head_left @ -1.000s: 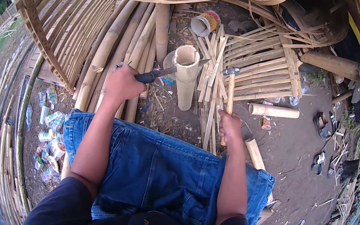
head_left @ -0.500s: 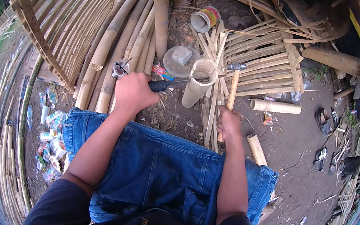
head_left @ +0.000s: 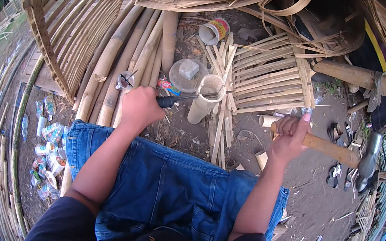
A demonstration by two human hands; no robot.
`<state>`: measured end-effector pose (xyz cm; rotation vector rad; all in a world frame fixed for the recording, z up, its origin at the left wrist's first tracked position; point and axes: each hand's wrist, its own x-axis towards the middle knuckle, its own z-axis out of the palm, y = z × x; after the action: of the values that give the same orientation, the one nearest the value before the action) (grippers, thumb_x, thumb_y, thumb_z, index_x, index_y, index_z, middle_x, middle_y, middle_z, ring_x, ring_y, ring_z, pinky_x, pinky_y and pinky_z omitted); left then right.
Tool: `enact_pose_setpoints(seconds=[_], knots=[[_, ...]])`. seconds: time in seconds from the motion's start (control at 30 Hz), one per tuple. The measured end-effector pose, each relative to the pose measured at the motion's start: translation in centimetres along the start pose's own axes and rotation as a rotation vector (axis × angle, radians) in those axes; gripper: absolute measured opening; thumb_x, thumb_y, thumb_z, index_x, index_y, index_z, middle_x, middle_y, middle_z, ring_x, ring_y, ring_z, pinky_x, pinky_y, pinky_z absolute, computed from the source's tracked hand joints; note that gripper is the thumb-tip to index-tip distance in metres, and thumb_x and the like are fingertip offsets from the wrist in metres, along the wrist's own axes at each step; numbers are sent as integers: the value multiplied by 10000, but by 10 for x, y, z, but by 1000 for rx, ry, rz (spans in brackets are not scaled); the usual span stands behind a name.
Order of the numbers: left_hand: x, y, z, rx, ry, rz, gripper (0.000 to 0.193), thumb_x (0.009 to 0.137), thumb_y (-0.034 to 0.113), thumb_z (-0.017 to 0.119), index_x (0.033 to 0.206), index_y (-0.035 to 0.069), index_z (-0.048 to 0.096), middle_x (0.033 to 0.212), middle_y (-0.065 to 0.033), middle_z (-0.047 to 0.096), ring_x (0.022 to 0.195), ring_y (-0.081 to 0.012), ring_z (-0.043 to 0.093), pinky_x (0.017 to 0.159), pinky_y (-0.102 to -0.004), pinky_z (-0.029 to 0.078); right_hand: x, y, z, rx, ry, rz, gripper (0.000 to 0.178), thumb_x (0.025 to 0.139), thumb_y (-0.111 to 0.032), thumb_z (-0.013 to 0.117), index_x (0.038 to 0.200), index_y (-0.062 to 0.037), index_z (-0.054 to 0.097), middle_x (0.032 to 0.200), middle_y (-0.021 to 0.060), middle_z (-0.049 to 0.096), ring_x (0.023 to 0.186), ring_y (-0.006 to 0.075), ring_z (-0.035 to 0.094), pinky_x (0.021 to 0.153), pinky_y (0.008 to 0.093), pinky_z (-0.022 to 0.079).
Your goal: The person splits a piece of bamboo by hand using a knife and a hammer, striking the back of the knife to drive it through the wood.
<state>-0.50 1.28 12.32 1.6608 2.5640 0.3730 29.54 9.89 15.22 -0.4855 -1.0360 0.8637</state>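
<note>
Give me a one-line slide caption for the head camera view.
Left hand sets a dark-handled blade across an upright bamboo tube while the right hand holds a wooden-handled hammer.

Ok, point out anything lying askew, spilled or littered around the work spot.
A cylindrical can with a red and yellow label lies tipped on its side on the dirt. Crumpled plastic wrappers litter the ground beside the left knee. The short bamboo tube under the black-handled knife leans slightly.

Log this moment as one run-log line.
left hand: grips knife across bamboo tube | right hand: holds hammer out to the side
</note>
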Motion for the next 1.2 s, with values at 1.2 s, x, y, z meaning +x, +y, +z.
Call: enact_pose_setpoints(seconds=[1.2], knots=[[23,3,29,-17,51,53,343,642,125,664,976,132,743,826,-181,706,804,-334,698,744,-426,556,-107,138,-59,-706,119,1246,200,850,-139,622,735,-47,488,516,2,346,389,120,314,348,308,229]])
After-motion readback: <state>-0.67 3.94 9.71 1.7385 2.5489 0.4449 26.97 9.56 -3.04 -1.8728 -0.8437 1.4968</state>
